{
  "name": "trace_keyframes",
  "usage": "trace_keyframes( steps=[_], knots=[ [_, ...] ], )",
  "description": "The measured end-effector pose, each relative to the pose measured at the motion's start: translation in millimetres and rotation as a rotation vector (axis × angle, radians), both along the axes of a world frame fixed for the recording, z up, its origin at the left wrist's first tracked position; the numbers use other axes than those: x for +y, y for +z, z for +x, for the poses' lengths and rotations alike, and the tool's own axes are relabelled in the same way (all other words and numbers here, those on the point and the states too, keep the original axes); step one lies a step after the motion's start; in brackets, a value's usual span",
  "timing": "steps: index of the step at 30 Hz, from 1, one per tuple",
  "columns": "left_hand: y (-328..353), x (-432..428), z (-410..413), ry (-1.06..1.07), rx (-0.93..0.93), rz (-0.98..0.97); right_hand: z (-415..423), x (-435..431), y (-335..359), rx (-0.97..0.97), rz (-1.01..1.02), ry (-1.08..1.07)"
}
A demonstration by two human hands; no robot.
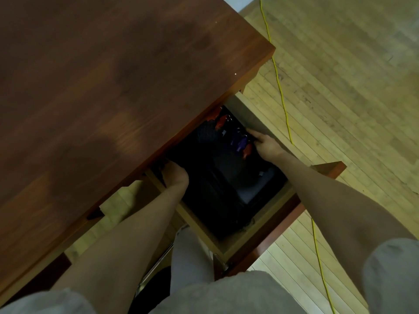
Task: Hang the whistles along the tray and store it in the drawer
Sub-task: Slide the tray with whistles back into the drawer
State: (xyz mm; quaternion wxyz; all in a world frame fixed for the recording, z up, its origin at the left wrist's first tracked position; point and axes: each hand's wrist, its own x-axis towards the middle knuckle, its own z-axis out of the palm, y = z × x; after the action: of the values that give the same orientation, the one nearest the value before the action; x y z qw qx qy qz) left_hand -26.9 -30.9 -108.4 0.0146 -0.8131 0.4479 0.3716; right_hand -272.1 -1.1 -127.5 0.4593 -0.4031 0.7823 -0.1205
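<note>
Head view: we grip the dark tray (229, 177) with left hand (174, 174) and right hand (264, 143), whistles (240, 143) lining its right edge inside the open drawer (258, 230)

Head-worn view, steeply downward, close over open drawer (249, 225).

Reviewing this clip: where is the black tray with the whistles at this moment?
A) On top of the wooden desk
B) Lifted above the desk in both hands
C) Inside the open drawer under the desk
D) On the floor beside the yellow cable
C: the black tray sits inside the open drawer, with the whistles along its far side and both hands, left hand and right hand, reaching in.
</note>
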Motion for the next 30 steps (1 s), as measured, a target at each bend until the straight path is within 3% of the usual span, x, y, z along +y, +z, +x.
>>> trace_keyframes(
  steps=[16,22,30],
  knots=[
    [-14.1,14.5,0.2,-0.060,0.205,0.051,4.1,-5.4,-37.4,-0.054,0.062,0.037],
    [-0.6,16.8,-10.0,-0.175,0.194,0.208,15.0,1.6,-30.6,0.102,0.075,0.245],
    [58.4,34.8,-13.0,-0.504,0.171,0.229,47.4,32.3,38.3,0.522,0.005,0.465]
  ],
)
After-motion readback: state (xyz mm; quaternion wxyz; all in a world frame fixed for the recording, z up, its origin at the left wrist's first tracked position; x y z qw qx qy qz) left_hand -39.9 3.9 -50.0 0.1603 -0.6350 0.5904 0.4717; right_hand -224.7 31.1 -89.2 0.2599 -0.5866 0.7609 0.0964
